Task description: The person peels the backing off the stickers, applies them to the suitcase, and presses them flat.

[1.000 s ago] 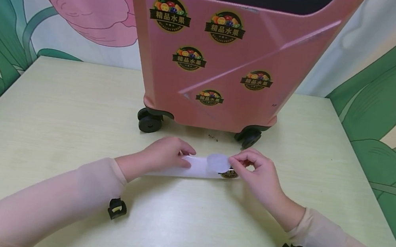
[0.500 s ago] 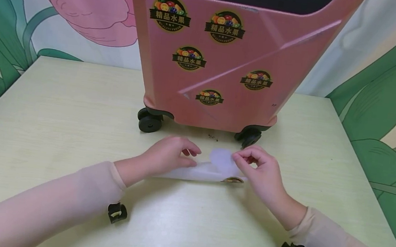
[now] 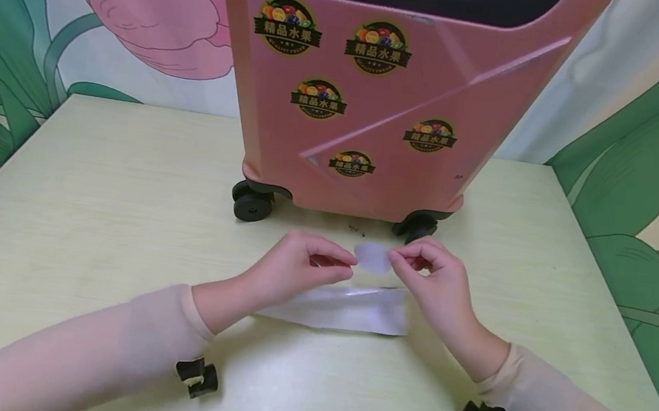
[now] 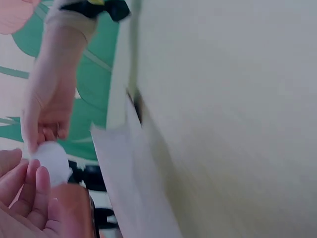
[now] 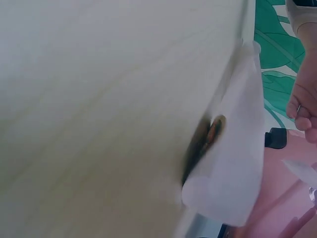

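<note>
My right hand (image 3: pixel 433 272) pinches the right edge of a round sticker (image 3: pixel 372 257), its pale back facing up in the head view. My left hand (image 3: pixel 293 268) is close to the sticker's left edge, fingers and thumb stretched toward it. A gap shows between that hand and the sticker in the right wrist view. Below both hands lies a white strip of sticker backing (image 3: pixel 349 310), its edge lifted. In the right wrist view a printed sticker (image 5: pixel 214 131) shows on the strip's underside. The left wrist view shows the strip (image 4: pixel 131 178) curling upward.
A pink suitcase (image 3: pixel 403 179) with black wheels (image 3: pixel 253 206) stands behind the hands on a pale wooden table (image 3: pixel 126 212). Several round fruit stickers (image 3: pixel 377 48) are on its front. A wall with painted leaves and a flower (image 3: pixel 152 10) is behind.
The left hand has let go of the strip and moved right toward the sticker. The strip has dropped nearer the person. The right hand has lifted the sticker clear of it.
</note>
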`<action>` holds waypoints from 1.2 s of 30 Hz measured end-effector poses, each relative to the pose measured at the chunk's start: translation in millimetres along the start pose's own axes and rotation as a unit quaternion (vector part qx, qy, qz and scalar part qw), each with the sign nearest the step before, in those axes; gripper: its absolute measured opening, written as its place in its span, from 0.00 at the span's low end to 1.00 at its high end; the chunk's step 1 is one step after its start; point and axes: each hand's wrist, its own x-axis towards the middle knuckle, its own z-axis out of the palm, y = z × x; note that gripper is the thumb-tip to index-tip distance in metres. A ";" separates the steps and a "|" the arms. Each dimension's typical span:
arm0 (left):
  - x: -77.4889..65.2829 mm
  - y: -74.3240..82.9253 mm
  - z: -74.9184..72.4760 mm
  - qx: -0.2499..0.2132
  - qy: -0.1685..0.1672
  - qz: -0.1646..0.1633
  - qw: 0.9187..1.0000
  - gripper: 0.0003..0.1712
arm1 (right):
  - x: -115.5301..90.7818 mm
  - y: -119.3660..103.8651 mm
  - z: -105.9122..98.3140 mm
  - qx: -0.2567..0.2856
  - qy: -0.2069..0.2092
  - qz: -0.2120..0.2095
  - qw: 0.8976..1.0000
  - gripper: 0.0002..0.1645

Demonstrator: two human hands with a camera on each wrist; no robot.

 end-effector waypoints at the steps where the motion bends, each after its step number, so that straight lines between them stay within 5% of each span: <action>1: -0.4 2.1 2.0 -0.029 -0.004 -0.014 0.999 0.14 | 0.0 -0.8 0.7 0.003 0.001 -0.004 1.000 0.04; 8: 0.1 8.9 12.7 -0.133 -0.023 -0.072 0.988 0.21 | -1.7 -6.7 7.4 -0.002 0.007 -0.045 0.999 0.03; 20: 1.5 10.7 17.6 -0.146 -0.006 -0.071 0.987 0.22 | -3.6 -9.3 11.9 -0.020 -0.006 -0.083 0.996 0.03; 36: 5.8 3.6 13.5 -0.147 0.060 -0.102 0.982 0.14 | -4.1 -7.3 11.4 -0.032 0.000 -0.105 0.994 0.08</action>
